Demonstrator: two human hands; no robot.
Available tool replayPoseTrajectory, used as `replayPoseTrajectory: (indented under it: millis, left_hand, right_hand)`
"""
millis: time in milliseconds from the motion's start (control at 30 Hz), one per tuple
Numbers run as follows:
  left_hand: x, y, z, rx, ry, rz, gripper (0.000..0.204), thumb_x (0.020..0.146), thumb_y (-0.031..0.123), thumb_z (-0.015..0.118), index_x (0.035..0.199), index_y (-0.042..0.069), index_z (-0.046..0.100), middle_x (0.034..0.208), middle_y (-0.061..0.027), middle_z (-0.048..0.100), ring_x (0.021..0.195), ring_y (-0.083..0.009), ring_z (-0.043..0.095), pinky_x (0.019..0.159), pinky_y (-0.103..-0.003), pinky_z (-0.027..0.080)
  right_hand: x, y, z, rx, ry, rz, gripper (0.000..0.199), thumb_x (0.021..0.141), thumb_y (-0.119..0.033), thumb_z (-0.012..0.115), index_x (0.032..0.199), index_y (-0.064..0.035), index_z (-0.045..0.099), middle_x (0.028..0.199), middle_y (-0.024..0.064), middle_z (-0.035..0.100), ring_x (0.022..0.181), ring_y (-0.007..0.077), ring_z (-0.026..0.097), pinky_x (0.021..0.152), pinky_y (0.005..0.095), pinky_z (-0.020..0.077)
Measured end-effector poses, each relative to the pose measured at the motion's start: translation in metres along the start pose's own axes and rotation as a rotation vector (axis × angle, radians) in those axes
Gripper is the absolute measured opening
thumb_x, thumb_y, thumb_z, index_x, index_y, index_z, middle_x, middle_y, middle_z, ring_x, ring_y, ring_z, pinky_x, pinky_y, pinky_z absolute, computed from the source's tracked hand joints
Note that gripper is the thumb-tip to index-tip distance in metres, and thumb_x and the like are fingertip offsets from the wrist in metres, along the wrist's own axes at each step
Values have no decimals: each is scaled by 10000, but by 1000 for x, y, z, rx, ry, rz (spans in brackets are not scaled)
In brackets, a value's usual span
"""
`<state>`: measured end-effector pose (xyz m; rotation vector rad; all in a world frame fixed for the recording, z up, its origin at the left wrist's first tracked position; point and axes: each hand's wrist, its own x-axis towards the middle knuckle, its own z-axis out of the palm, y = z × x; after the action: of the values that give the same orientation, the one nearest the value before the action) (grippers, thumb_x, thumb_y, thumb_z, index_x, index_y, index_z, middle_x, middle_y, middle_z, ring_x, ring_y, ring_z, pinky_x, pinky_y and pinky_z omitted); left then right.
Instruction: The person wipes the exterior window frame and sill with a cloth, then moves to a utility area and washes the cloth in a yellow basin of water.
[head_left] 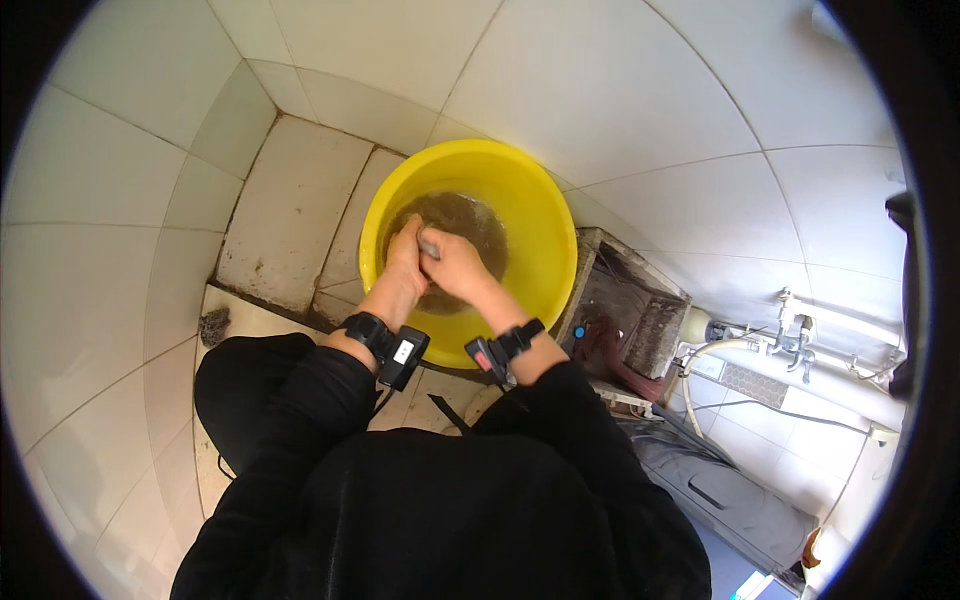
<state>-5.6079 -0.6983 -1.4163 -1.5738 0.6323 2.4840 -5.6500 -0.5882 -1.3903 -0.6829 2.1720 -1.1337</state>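
Fingers of both hands are down in the basin point(545, 215), and they meet around one small grey thing, likely a cloth point(429, 243). Left hand point(406, 256) first: it comes in from seven o'clock, fingers curled shut, knuckles up, closed over the left end of the cloth. Just right of it, the cloth itself peeps out between the two hands as a pale grey lump, sitting right at the water line over the murky brown water point(470, 220); its long axis looks to run nine to three, from one hand to the other, though most of it is hidden. Then the right hand point(455, 266), coming in from five o'clock, fingers folded shut over the right end, thumb side touching the left hand. So neither hand is nearer; both have it, pressed together at the basin's middle. Black wrist bands point(385, 345) sit on both forearms. Farther right, at three o'clock of the basin, a worn box point(625, 300) stands touching its rim, with a tap point(790, 335) beyond.
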Motion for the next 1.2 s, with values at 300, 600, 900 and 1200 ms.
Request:
replayPoseTrajectory:
  millis: [300, 600, 900, 1200]
  left_hand:
    - [-13, -13, 16, -85, -46, 28, 263, 990, 265, 588, 1060, 16, 634, 982, -136, 646, 856, -263, 623, 726, -408, 540]
    - [-23, 0, 20, 182, 209, 152, 391, 1001, 363, 616, 804, 26, 619, 767, -78, 608, 651, -208, 544, 599, -395, 469]
    - [-20, -23, 19, 181, 183, 168, 352, 995, 344, 609, 856, 21, 634, 794, -97, 615, 668, -221, 555, 605, -402, 457]
    - [-53, -33, 39, 347, 190, 189, 434, 992, 348, 594, 1042, -77, 668, 996, -151, 679, 884, -240, 608, 800, -393, 483]
  right_hand:
    - [-31, -39, -5, -237, 244, 100, 308, 942, -348, 604, 833, -69, 674, 726, 216, 648, 678, 408, 649, 627, 479, 502]
    - [-48, -42, 9, 0, 420, 4, 319, 945, -296, 607, 766, -33, 616, 635, 197, 561, 590, 342, 583, 580, 401, 468]
    - [-33, -33, 1, -46, 414, 322, 350, 946, -354, 533, 794, -68, 663, 704, 199, 642, 673, 407, 641, 643, 476, 505]
    - [-21, 28, -16, -168, 282, 390, 379, 943, -368, 554, 968, -14, 687, 959, 238, 687, 908, 411, 654, 801, 505, 510]
